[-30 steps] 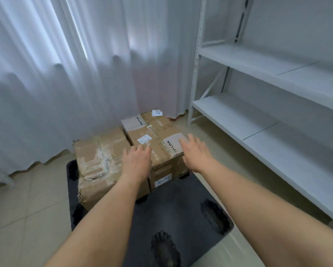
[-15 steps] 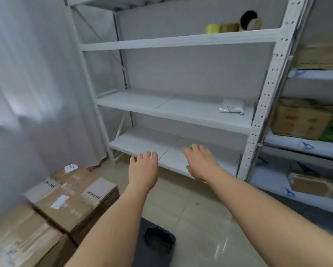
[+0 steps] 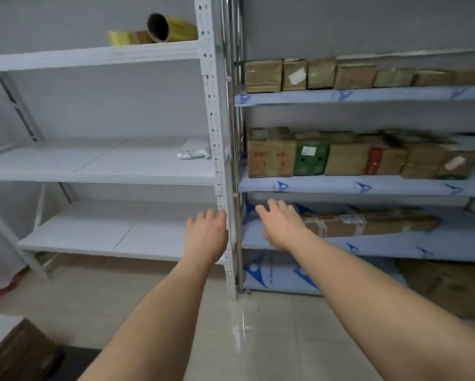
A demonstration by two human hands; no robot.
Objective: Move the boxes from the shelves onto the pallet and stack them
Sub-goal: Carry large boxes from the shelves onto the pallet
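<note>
Both arms reach forward with nothing in either hand. My left hand hovers in front of the white upright post, fingers relaxed. My right hand is spread in front of the lower shelf of the right-hand rack. A long flat cardboard box lies on that lower shelf, just right of my right hand. Several cardboard boxes and a green box line the middle shelf. More boxes stand on the upper shelf. A corner of a stacked box shows at bottom left.
The white rack on the left holds only a small plastic bag and tape rolls up high. A large cardboard box sits on the floor under the right rack. Tiled floor lies between me and the shelves.
The view has swung right from the boxes on the pallet to the racks. Both empty hands have come away from the stacked box and now reach toward the right-hand rack.
</note>
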